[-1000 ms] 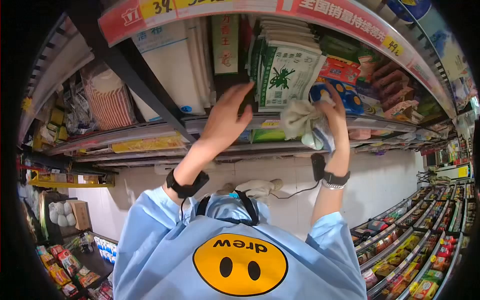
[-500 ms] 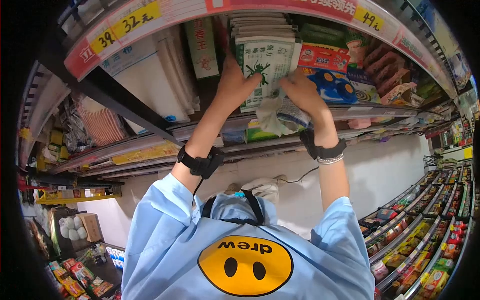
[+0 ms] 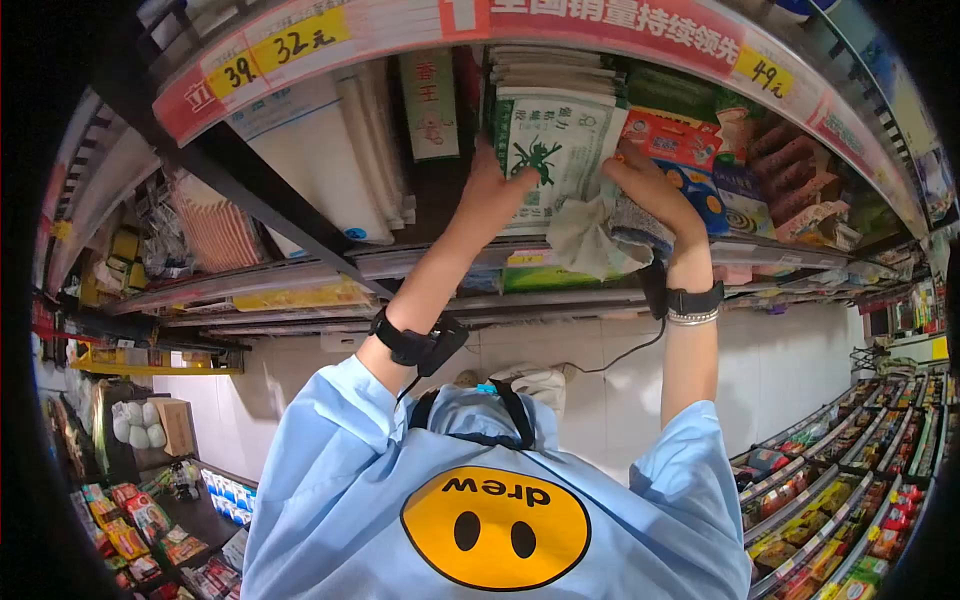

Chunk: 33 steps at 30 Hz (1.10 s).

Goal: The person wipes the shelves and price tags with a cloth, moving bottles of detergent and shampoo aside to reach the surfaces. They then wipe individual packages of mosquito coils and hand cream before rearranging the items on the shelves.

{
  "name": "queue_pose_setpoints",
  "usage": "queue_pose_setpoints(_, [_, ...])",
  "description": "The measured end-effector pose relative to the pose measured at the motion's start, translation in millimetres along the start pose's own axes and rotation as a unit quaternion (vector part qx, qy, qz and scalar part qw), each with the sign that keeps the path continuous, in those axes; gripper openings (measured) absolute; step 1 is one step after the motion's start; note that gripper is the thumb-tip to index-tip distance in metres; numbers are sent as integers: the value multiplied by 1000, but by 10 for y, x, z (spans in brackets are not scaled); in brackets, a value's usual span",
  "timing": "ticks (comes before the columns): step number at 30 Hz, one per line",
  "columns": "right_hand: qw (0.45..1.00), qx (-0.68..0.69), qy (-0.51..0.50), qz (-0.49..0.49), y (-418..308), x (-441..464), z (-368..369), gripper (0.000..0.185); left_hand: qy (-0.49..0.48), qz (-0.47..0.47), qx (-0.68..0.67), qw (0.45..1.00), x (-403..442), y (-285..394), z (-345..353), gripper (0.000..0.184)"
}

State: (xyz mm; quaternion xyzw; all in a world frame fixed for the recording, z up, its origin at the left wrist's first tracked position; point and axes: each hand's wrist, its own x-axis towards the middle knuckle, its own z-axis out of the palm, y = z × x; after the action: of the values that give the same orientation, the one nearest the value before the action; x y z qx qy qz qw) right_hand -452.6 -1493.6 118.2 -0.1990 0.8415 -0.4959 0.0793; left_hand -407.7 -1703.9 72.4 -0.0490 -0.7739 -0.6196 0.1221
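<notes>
A stack of white packets with a green insect printed on the front [image 3: 560, 130] stands in the shelf compartment, between my hands. My left hand [image 3: 497, 190] grips its left edge, thumb across the front packet and fingers hidden at the side. At the right edge, my right hand [image 3: 655, 190] is closed, its fingertips against the packets. A crumpled pale and grey cloth [image 3: 590, 235] hangs from under the right palm, in front of the stack's lower part.
Left of the stack are a green box [image 3: 430, 105] and flat white packages [image 3: 320, 160]. Red packs [image 3: 670, 138] and blue packs [image 3: 695, 190] adjoin on the right. A price-tag rail [image 3: 380, 40] runs above my hands; a shelf edge [image 3: 430, 262] runs below. Stocked racks [image 3: 840, 490] stand lower right.
The view has shifted, so the shelf and both hands sit slightly farther right. My right hand has drawn outward to the stack's right edge, uncovering more of the front packet. The cloth stays with it.
</notes>
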Motion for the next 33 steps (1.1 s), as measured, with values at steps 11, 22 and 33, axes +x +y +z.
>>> queue_pose_setpoints(11, [997, -69, -41, -8, 93, 64, 87, 55, -17, -30, -108, 994, -55, 103, 10, 75])
queue_pose_setpoints(22, [993, -25, -82, 80, 10, -159, 69, 61, -11, -43, -134, 990, -256, 58, 5, 68])
queue_pose_setpoints(33, [994, -75, -54, 66, 79, -96, 221, 64, -30, -30, -144, 989, -318, 17, -20, 73])
